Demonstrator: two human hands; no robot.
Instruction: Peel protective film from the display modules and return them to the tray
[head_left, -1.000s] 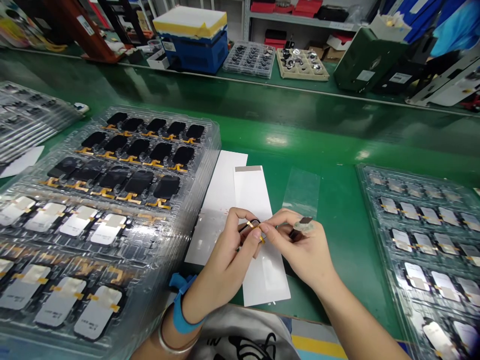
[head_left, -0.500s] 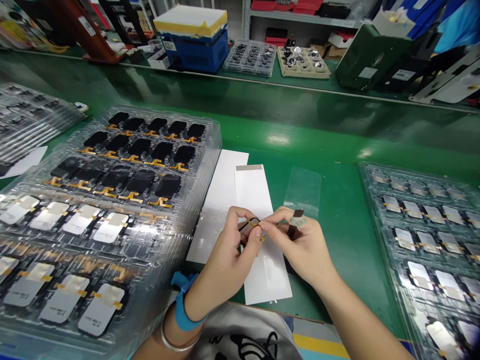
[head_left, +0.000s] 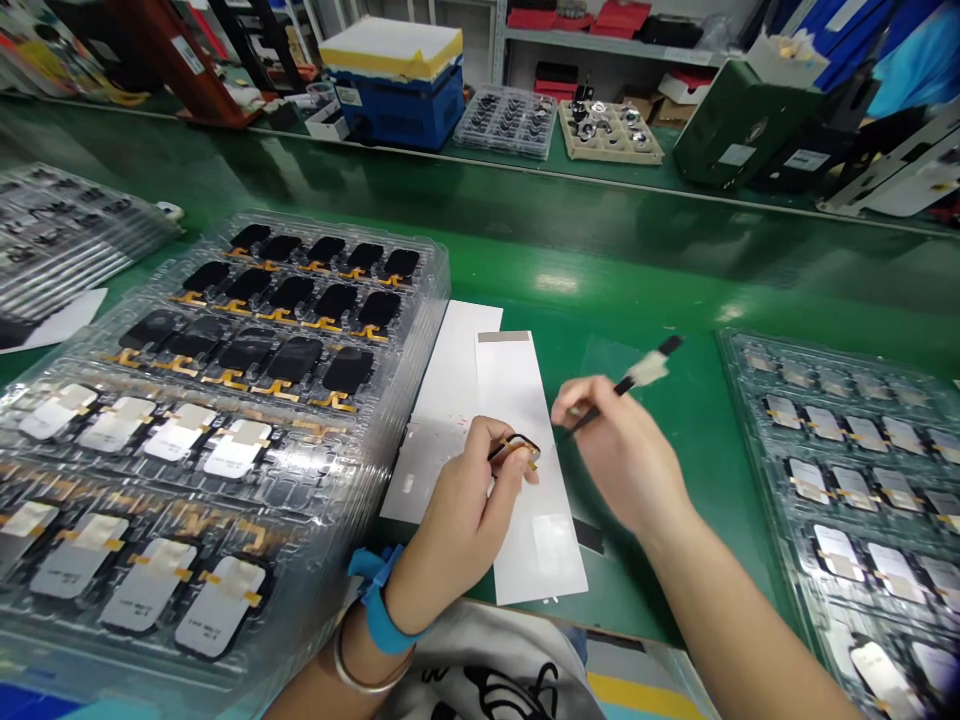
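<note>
My left hand (head_left: 472, 505) pinches a small display module (head_left: 525, 445) between thumb and fingers. The module has a dark edge and an orange flex tab, and its far part is hidden by my fingers. To the right, apart from the module, my right hand (head_left: 634, 460) is closed round dark tweezers (head_left: 645, 372) with pale tape wrapped on them. Their tips are blurred. Below both hands lies a long white strip (head_left: 517, 390) with a grey end, on top of a white sheet (head_left: 457, 350).
At left stands a stack of clear trays (head_left: 439, 270) with rows of black and silver-backed display modules. Another clear tray (head_left: 731, 370) of modules lies at right. A transparent film (head_left: 611, 358) rests on the green bench. A raised shelf at the back carries a blue box (head_left: 405, 105).
My right hand has drawn away from the module to the right, and the tweezers now point toward the left hand. My left hand still holds the module, almost in the same place.
</note>
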